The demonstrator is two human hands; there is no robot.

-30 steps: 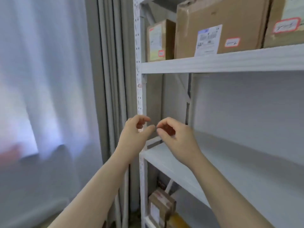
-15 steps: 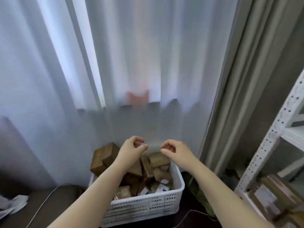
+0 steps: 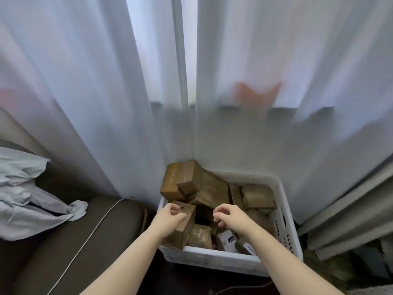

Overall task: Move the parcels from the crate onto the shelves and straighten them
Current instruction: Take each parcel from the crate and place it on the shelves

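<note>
A white perforated plastic crate [image 3: 285,237] stands on the floor by the curtain, filled with several brown cardboard parcels [image 3: 204,188]. One tall box [image 3: 185,228] stands at the crate's near left corner. My left hand [image 3: 170,220] hovers over that box with fingers loosely curled and holds nothing. My right hand [image 3: 230,217] hangs over the middle of the crate, fingers loosely curled too, also holding nothing. The shelves are out of view.
White sheer curtains [image 3: 106,92] hang behind the crate, with grey drapes [image 3: 348,205] at the right. A brown sofa [image 3: 74,241] with a crumpled light blue cloth [image 3: 27,194] and a white cable [image 3: 93,231] lies to the left.
My view has swung from the shelf unit left and down to the crate. Both hands have come down over the parcels, still holding nothing.
</note>
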